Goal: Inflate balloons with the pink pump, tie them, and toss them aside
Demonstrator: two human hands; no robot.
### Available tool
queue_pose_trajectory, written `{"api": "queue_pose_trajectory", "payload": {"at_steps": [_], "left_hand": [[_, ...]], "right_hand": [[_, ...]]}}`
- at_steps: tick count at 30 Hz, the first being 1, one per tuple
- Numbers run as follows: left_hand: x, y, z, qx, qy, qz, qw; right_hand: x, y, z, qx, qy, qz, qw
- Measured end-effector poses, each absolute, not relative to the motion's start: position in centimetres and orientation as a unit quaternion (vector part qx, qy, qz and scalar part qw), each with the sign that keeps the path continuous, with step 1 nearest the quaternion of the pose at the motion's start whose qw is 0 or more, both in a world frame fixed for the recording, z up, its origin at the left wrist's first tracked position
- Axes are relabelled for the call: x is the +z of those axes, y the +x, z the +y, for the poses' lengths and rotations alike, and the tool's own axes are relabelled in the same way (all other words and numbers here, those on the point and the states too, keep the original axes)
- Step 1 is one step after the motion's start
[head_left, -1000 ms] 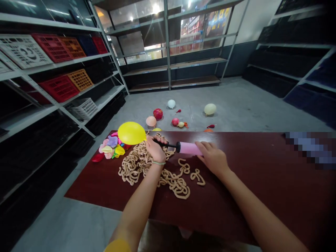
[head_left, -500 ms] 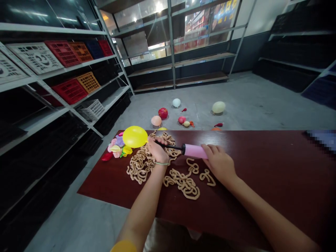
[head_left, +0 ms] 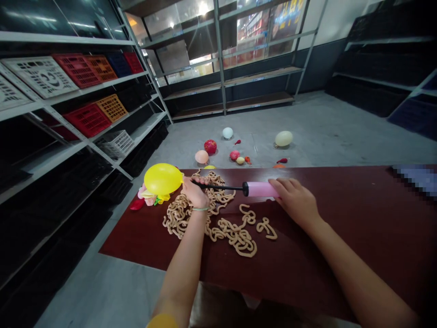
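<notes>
A yellow balloon, blown up round, sits at the nozzle end of a hand pump with a pink barrel and a black rod. My left hand is closed around the pump's black end and the balloon's neck; the nozzle itself is hidden by the fingers. Around the barrel's right end, my right hand is wrapped. The rod between the hands is drawn well out. Below the pump, a tangle of tan twisted cord-like pieces covers part of the dark red table.
Deflated coloured balloons lie at the table's left end, partly behind the yellow one. Several balloons, such as a pale one, rest on the floor beyond. Shelving with plastic crates stands left. A pixelated patch is at right.
My hands have moved apart, the left one leftward and the right one rightward, lengthening the exposed rod. The yellow balloon has shifted left and looks slightly larger.
</notes>
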State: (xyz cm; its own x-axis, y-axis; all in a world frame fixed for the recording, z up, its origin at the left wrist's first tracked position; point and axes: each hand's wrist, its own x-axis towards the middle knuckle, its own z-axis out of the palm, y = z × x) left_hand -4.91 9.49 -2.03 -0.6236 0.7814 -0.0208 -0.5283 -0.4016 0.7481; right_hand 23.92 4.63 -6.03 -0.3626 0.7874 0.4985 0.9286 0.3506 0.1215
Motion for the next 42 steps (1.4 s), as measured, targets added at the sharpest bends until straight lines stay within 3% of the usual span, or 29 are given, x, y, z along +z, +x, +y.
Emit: {"api": "queue_pose_trajectory", "payload": {"at_steps": [6,18,25,30,42], "left_hand": [[-2.3,-4.8,9.3,0.838,0.108,0.381,0.376],[-3.4,-0.5,8.5,0.797,0.175,0.362,0.451],[-1.0,-4.7,8.9,0.838,0.139,0.357,0.389],[-1.0,-4.8,8.6,0.856,0.1,0.35,0.366],[-3.9,0.1,8.3,0.805,0.168,0.352,0.446]], "right_hand": [[-6.4,22.8,3.9,-0.173,-0.569,-0.787,0.165],[-6.4,19.3,2.8,-0.128,-0.517,-0.827,0.178],[-6.2,24.3,4.8,-0.207,-0.527,-0.801,0.195],[-6.0,23.0,4.0,-0.195,-0.57,-0.778,0.176],[-6.1,19.0,2.8,-0.145,-0.525,-0.821,0.171]]}}
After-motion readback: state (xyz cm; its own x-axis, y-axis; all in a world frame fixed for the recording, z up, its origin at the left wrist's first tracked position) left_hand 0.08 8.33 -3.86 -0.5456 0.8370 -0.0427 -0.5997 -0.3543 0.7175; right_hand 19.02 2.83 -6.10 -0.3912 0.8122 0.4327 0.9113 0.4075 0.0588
